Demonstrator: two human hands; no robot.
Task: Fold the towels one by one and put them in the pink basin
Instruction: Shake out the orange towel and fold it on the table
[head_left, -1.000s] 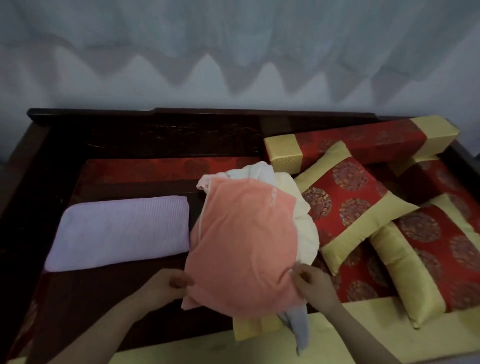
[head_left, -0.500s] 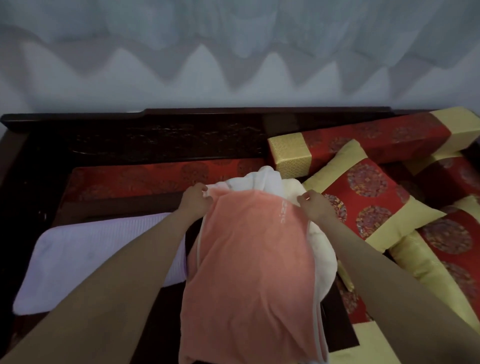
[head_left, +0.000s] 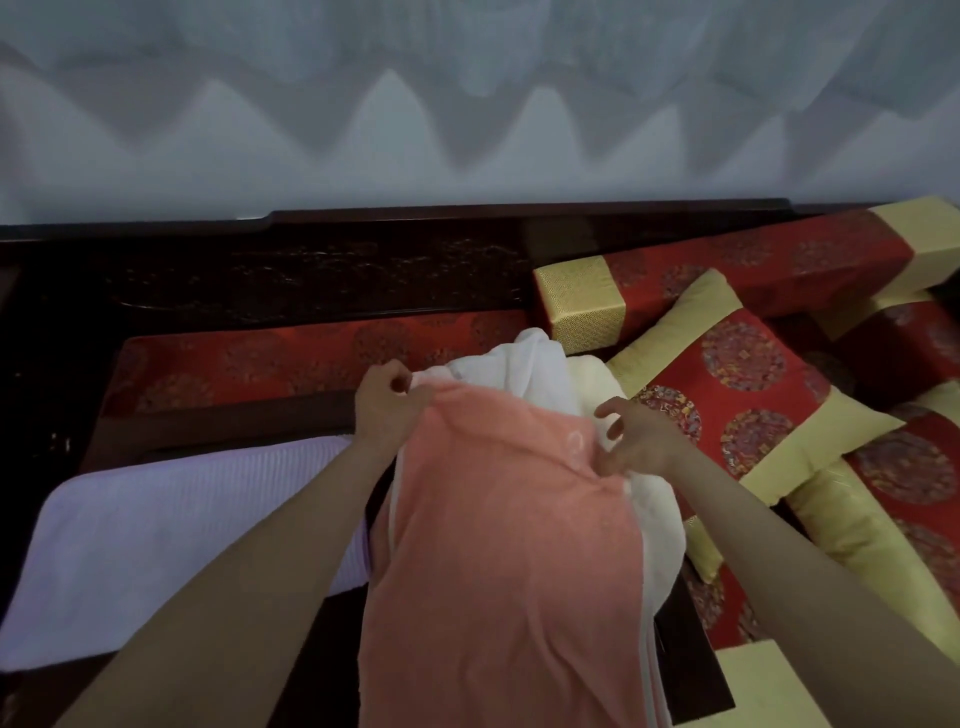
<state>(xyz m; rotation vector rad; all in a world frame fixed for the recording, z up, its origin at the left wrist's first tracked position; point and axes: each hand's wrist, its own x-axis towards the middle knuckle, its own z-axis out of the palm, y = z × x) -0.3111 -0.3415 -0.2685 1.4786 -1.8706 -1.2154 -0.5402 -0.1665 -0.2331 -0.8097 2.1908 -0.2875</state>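
Towel of pink-orange cloth (head_left: 509, 545) runs long from frame bottom to centre, left hand (head_left: 387, 410) pinching its top corner, right hand (head_left: 641, 444) hold unclear.

Both hands have gone from the peach towel's (head_left: 509, 545) near edge to its far end. The left hand (head_left: 387, 410) now pinches the far left corner. The right hand (head_left: 641, 441) has slipped back off the right corner with its fingers (head_left: 608, 409) spread, and that corner has sagged.
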